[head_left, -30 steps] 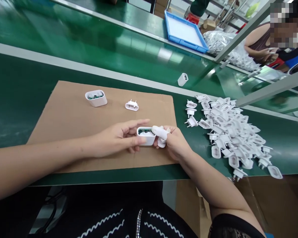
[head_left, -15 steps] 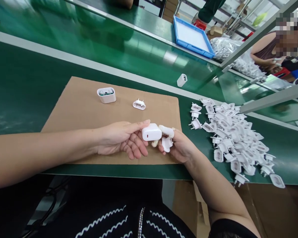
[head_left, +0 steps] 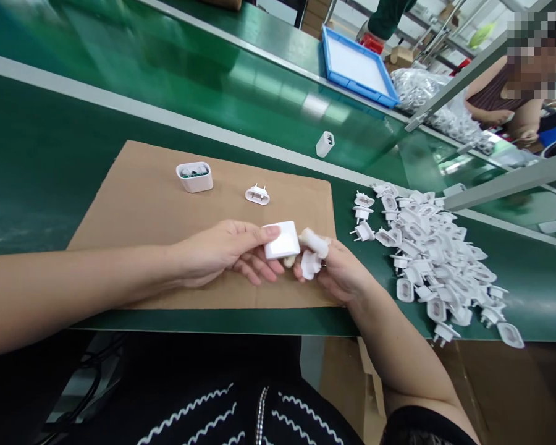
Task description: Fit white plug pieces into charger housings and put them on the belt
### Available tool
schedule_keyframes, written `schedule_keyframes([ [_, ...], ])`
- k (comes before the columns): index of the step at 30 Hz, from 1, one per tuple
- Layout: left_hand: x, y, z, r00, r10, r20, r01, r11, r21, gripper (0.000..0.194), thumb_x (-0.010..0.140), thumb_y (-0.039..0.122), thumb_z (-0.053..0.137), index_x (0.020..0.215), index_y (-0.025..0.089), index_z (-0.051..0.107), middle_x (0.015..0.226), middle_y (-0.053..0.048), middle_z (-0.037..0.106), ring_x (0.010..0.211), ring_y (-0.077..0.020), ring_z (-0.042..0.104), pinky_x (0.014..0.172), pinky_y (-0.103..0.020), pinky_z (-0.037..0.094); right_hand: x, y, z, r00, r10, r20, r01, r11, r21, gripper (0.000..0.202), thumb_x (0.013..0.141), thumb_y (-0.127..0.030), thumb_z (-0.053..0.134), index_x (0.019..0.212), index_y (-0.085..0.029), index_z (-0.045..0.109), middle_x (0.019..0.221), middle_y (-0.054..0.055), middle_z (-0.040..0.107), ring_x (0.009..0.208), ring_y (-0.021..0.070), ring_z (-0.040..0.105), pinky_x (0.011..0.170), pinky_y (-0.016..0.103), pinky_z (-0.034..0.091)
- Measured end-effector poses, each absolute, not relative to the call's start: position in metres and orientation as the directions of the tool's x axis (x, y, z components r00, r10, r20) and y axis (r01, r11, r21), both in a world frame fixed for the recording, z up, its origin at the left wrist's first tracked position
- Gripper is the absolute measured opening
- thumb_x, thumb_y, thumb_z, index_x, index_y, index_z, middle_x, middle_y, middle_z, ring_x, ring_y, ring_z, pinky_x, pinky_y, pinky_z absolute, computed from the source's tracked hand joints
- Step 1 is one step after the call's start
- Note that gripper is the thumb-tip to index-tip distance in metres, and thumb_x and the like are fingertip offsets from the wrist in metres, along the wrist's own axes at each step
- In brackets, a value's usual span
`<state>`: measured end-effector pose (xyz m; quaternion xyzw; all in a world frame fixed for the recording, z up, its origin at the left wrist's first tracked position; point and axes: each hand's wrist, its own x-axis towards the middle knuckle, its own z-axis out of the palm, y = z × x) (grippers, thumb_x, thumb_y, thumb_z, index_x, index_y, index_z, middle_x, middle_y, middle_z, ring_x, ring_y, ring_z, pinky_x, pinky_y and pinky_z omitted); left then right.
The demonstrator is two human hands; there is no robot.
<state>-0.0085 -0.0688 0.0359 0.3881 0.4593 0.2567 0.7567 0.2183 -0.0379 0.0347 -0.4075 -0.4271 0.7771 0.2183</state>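
Above the brown cardboard sheet [head_left: 157, 216], my left hand [head_left: 241, 250] grips a white charger housing [head_left: 282, 240] between thumb and fingers. Close to its right end is my right hand [head_left: 331, 266], with white coverings on some fingertips, closed around a small white plug piece [head_left: 311, 264]. On the cardboard lie an open white housing [head_left: 194, 177] with green and metallic parts inside and a plug cap [head_left: 257, 194] with two pins up. A large pile of white plug caps [head_left: 440, 247] covers the green table to the right.
Beyond a grey rail [head_left: 167, 120], another white housing [head_left: 325, 144] rests on the green belt. Farther back are a blue-rimmed tray [head_left: 359, 94], a clear plastic bag [head_left: 421, 86] and a person at the right. A metal post [head_left: 514, 179] slants above the pile.
The housing in my left hand has turned, so its end with the small port no longer shows. The housing on the belt appears farther left. The distant person's hands have moved.
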Motion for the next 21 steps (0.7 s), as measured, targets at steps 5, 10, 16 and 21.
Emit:
schedule_keyframes([
  [5,-0.016,-0.069,0.020,0.332,0.941,0.071,0.410,-0.212,0.887,0.039,0.090,0.054,0.069,0.114,0.024,0.076,0.103,-0.005,0.079,0.091,-0.0210,0.070,0.085,-0.031,0.053,0.236,-0.025,0.030,-0.403,0.869,-0.287,0.001,-0.313,-0.950,0.057,0.066,-0.031,0.091,0.118,-0.027,0.068,0.111,0.004,0.074,0.104,0.0179,0.069,0.089,0.030,0.056],
  [10,-0.020,-0.065,0.004,0.431,0.869,0.241,0.528,-0.460,0.714,0.036,0.096,0.052,0.062,0.110,0.022,0.076,0.111,-0.009,0.077,0.102,-0.0256,0.068,0.092,-0.038,0.049,0.234,-0.018,0.018,-0.257,0.957,-0.132,0.092,-0.112,-0.989,0.036,0.067,-0.028,0.090,0.098,-0.023,0.074,0.109,0.005,0.075,0.096,0.0187,0.068,0.081,0.032,0.056],
  [16,-0.018,-0.062,-0.001,0.395,0.885,0.246,0.462,-0.423,0.779,0.039,0.089,0.047,0.073,0.119,0.021,0.072,0.114,-0.008,0.075,0.103,-0.0245,0.066,0.095,-0.038,0.050,0.225,-0.019,0.025,-0.276,0.918,-0.284,-0.107,-0.323,-0.940,0.038,0.062,-0.035,0.094,0.093,-0.025,0.074,0.095,0.001,0.076,0.085,0.0165,0.071,0.081,0.033,0.059],
  [21,-0.016,-0.061,-0.001,0.412,0.882,0.227,0.419,-0.405,0.812,0.030,0.092,0.045,0.071,0.111,0.022,0.076,0.109,-0.006,0.077,0.097,-0.0228,0.065,0.091,-0.037,0.049,0.214,-0.032,0.028,-0.224,0.947,-0.232,-0.016,-0.241,-0.970,0.038,0.066,-0.038,0.091,0.098,-0.025,0.076,0.090,0.001,0.074,0.079,0.0151,0.067,0.076,0.031,0.058],
])
